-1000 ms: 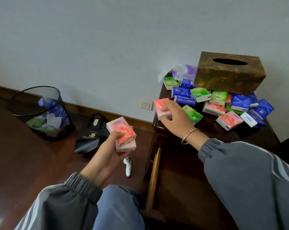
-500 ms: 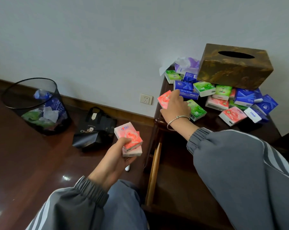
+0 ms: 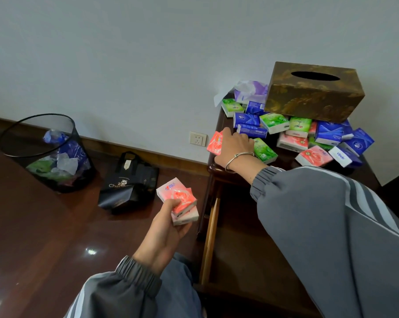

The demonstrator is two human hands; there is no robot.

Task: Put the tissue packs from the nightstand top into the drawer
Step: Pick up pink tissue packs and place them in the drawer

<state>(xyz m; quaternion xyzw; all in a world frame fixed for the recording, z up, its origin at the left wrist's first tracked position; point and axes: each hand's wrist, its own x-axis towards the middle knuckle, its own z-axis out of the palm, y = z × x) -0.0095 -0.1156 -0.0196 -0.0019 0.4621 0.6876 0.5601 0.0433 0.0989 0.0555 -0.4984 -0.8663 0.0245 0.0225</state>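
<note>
The pink pack (image 3: 215, 143) at the counter's (image 3: 285, 162) left edge now tips up under your right hand (image 3: 236, 145), whose fingers curl over it. Your left hand (image 3: 166, 228) still grips a pink stack (image 3: 179, 200) beside the open drawer (image 3: 211, 237). Most packs are still waiting.

Plain pale wall (image 3: 125, 53) running behind, dark wood skirting (image 3: 148, 154) lining its foot, white socket (image 3: 197, 138) sitting low. Glossy red-brown floor (image 3: 33, 226) catching a glint of light. Black mesh bin (image 3: 12, 143) and black bag (image 3: 129, 187) sitting near the wall. Dark wood bench (image 3: 212, 171) standing right.
</note>
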